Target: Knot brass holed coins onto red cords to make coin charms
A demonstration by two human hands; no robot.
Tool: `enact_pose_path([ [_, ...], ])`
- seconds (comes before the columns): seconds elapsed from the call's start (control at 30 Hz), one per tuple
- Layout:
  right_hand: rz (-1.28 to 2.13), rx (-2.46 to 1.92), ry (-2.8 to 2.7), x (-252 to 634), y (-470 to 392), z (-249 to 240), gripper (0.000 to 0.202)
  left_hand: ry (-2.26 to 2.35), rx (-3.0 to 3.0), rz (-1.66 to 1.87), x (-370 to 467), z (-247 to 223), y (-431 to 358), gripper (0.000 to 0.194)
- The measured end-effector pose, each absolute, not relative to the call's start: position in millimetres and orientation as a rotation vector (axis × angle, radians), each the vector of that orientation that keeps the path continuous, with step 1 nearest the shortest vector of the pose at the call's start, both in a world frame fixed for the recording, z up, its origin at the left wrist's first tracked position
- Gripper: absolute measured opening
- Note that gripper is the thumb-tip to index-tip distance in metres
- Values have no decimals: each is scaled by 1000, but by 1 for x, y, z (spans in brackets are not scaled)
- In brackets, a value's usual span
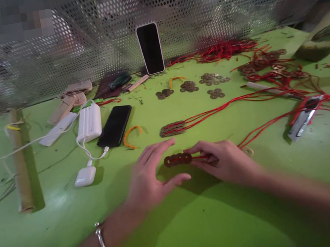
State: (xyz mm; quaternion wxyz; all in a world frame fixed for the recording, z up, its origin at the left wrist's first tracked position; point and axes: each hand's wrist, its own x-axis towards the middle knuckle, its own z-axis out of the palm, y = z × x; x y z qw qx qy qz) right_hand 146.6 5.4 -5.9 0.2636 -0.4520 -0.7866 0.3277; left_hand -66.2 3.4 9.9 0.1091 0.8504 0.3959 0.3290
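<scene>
Two hands face each other over the green table [172, 240], and only one has a grip. The fingers [201, 147] of the right hand [226, 159] are pinched together on the end of the coin strip [177, 159] nearest them, where the red cord [199, 157] comes out. The left hand [146, 181] is wide, its thumb and fingertips well apart and curved around the strip's other end without touching it.

The strip points from the right fingertips towards the open left hand, its far end lying between thumb and forefinger. It seems slightly raised, though the angle does not settle that. It looks light but dense for its size. Each coin should be hard and rather smooth, while the overlapping row may slide or fan out if the cord goes slack. The best hold is probably across both faces or along the edges, with the cord kept taut at its exit; breakage seems unlikely.

Just beyond the fingers rests a wider coin bundle [172, 129] with red cords running right. A single coin [248, 151] lies beside the right wrist. Farther out are loose coins [189, 86], a black phone [115, 126] left of the bundle, and a red cord heap [225, 49] near the mesh screen [106, 36].
</scene>
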Motion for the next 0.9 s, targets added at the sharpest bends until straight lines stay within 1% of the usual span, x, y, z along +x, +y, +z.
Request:
enact_pose_path([
  [0.03,889,-1291,-2149,146,7,-6,24,1169,2550,928,-65,11,1,62],
  [0.1,882,-1381,-2207,145,9,-6,26,1115,2681,816,-62,13,-6,61],
  [0.17,864,-1407,-2254,144,11,-7,22,1053,2799,639,-59,13,-14,59],
  [0.23,830,-1406,-2296,144,11,-8,19,1049,2859,474,-57,11,-22,62],
  [0.33,771,-1422,-2366,144,11,-9,18,1108,2845,336,-55,9,-27,64],
  [0.53,722,-1393,-2480,142,9,-5,21,1178,2784,177,-54,13,-25,62],
  [0.67,604,-1428,-2512,149,8,-5,17,1206,2746,136,-54,16,-22,60],
  [0.77,500,-1430,-2484,163,8,-7,16,1229,2689,117,-54,16,-21,57],
  [0.9,382,-1451,-2316,194,4,-7,16,1248,2672,51,-54,15,-20,61],
])
